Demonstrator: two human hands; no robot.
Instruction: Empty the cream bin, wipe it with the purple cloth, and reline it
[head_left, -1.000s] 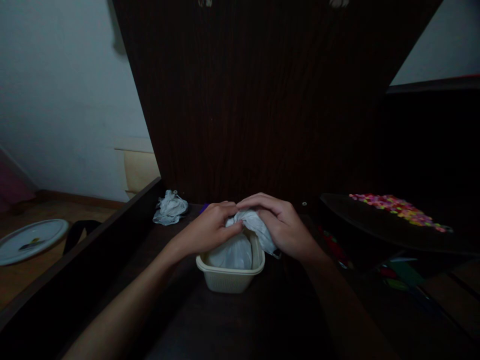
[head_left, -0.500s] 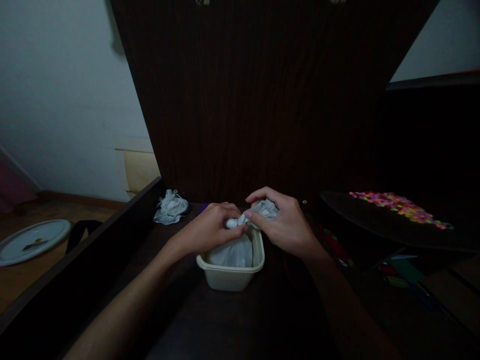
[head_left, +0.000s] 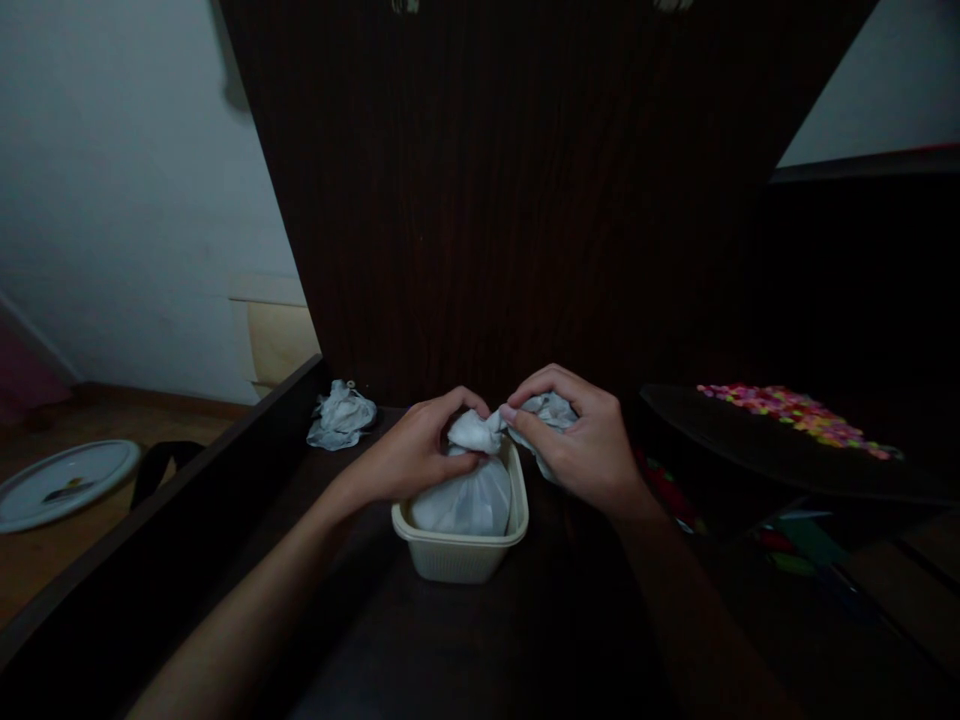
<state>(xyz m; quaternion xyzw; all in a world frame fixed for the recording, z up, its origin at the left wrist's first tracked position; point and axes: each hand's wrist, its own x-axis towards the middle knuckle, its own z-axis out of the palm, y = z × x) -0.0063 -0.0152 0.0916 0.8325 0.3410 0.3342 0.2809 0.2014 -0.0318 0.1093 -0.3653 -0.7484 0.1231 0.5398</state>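
A white plastic bag (head_left: pixel 469 502), rounded and full at its lower part, sits inside a cream rectangular container (head_left: pixel 459 560) on the dark surface. Its neck is twisted above the container. My left hand (head_left: pixel 420 445) holds the bag at the left of the twist, thumb in front and fingers behind. With thumb and fingers pinched, my right hand (head_left: pixel 581 430) grips the twisted neck, and the loose crumpled end lies in its palm. What the bag contains cannot be made out.
Another crumpled white bag (head_left: pixel 341 415) lies at the back left, beside the raised side edge (head_left: pixel 172 500). A dark upright panel (head_left: pixel 510 200) stands behind. At right, a dark board (head_left: pixel 750 445) bears colourful small pieces (head_left: pixel 799 418). A white round lid (head_left: pixel 67 485) is at far left.
My right hand has moved slightly right and up with the bag's end. My left fingers have spread around the gathered part, and more of the bag's neck shows between the hands.
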